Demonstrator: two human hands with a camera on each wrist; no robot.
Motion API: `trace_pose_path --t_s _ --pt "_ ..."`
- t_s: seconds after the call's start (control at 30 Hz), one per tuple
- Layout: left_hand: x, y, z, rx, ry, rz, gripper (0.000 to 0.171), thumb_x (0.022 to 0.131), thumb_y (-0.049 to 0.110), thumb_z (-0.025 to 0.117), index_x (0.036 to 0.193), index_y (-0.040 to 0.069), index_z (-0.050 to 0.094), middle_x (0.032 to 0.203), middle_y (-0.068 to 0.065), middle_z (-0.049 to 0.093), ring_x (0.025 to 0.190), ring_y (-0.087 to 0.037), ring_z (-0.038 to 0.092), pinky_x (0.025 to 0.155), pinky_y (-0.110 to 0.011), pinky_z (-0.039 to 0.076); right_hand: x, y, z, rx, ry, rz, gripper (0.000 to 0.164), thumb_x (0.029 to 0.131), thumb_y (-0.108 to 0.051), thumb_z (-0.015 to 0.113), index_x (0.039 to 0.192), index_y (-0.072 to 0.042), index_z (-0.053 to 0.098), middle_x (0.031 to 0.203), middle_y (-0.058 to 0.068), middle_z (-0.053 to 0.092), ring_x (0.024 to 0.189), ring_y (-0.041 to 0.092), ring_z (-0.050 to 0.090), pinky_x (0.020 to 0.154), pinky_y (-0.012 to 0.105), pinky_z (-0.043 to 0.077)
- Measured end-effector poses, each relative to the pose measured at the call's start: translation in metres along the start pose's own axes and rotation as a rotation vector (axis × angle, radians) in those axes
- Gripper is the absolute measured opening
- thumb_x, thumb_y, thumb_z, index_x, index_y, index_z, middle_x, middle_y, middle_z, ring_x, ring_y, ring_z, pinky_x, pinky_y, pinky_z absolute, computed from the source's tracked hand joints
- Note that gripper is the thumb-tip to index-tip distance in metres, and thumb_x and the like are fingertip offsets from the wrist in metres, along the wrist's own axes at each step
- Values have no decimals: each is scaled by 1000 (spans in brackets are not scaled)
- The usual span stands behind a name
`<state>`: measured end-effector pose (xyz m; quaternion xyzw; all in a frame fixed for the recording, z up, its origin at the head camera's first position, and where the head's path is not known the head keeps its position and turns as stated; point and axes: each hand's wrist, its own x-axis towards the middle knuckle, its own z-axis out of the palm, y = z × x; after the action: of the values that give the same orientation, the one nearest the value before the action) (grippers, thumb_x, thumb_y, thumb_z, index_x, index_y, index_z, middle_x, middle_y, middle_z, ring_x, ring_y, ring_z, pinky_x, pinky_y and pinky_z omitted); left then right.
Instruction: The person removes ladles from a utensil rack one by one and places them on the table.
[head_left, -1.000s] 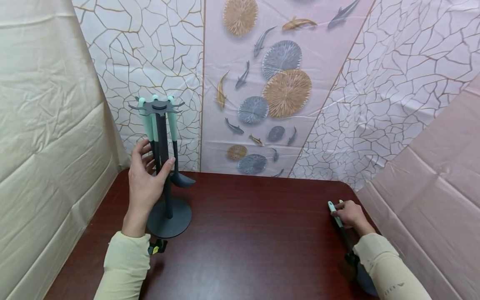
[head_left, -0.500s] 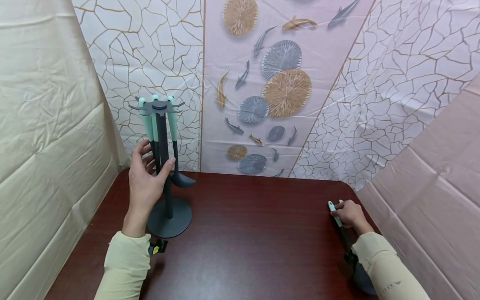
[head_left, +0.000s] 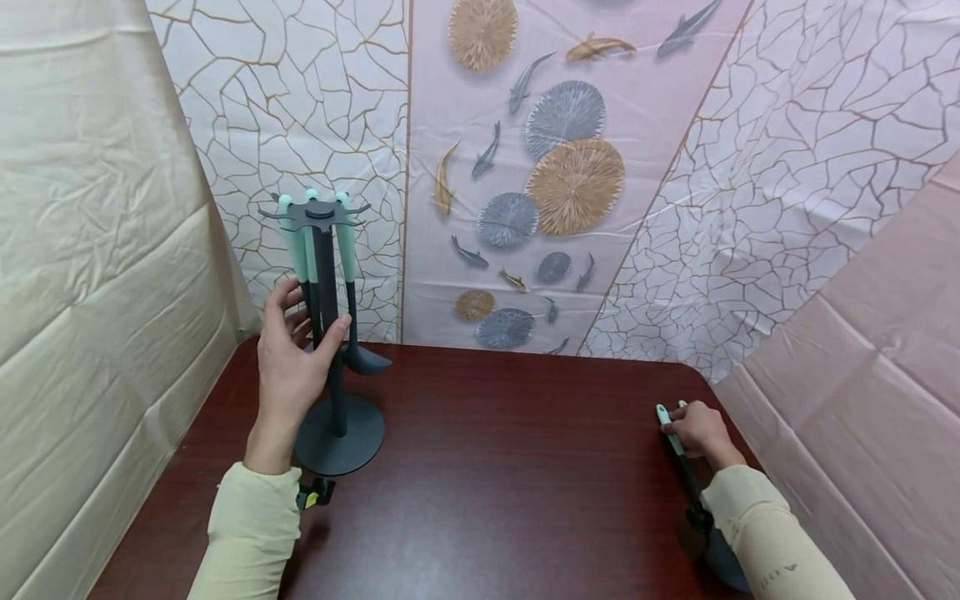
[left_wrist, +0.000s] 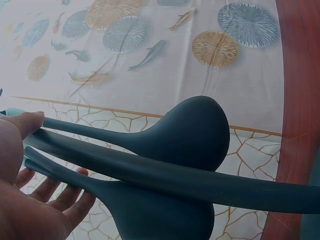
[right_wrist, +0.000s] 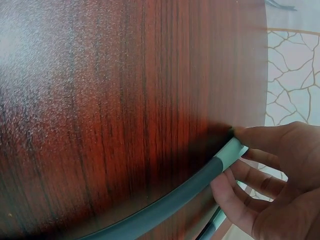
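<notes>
At the right side of the tabletop (head_left: 510, 467), in the right hand (head_left: 699, 431): a mint-handled utensil (right_wrist: 172, 201), pinched narrowly by the handle between thumb and fingers. Points its handle end away from the person, toward the patterned cloth (head_left: 577, 179) and a little left; long axis slanting from far left to near right. Beside the sleeve (head_left: 776, 533), a broad dark head (head_left: 722, 560) at the near end; cannot tell of which utensil. Just beside the first and roughly parallel, a second utensil (right_wrist: 214, 225), pale handle tip showing past the hand. At the left, well apart from both, a dark utensil stand (head_left: 327, 279), upright on a flat round base (head_left: 360, 446), long axis vertical. About its post, the left hand (head_left: 288, 367), holding lightly, thumb across the near side, the other fingers loosely bent around the hanging shafts. From the hooked top (head_left: 318, 212), several utensils hanging nearly plumb, green handles up, dark heads down. Among them a ladle (head_left: 363, 360), bowl jutting out to the right.
</notes>
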<state>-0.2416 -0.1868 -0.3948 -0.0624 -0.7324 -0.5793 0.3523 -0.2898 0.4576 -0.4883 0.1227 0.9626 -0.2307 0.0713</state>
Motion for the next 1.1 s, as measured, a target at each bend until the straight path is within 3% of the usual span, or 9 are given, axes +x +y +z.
trace_pose_path --t_s 0.2,0.53,0.83,1.1 --pt "-1 0 0 -7 -1 -11 80 93 12 83 160 14 40 146 -15 54 126 -32 63 110 -56 49 1 0 1 5 -5 5 42 97 -11 72 131 13 67 112 36 63 72 27 66 57 38 62" --pt "0 -2 1 1 2 -14 80 93 12 83 160 13 39 147 -16 53 126 -33 63 110 -56 49 2 1 0 13 -20 7 47 98 -12 71 135 15 62 124 41 59 74 26 66 59 39 63" --pt "0 0 0 10 -2 -17 80 93 14 83 160 14 39 148 -14 53 126 -32 63 109 -55 49 -1 -3 1 5 -6 -11 44 97 -11 71 132 15 64 112 36 63 73 26 66 57 39 62" --pt "0 0 1 3 -2 -13 80 93 13 83 160 14 39 147 -15 54 126 -32 63 109 -55 49 1 1 1 3 -12 2 44 98 -11 71 134 14 63 117 38 61 74 27 66 58 39 62"
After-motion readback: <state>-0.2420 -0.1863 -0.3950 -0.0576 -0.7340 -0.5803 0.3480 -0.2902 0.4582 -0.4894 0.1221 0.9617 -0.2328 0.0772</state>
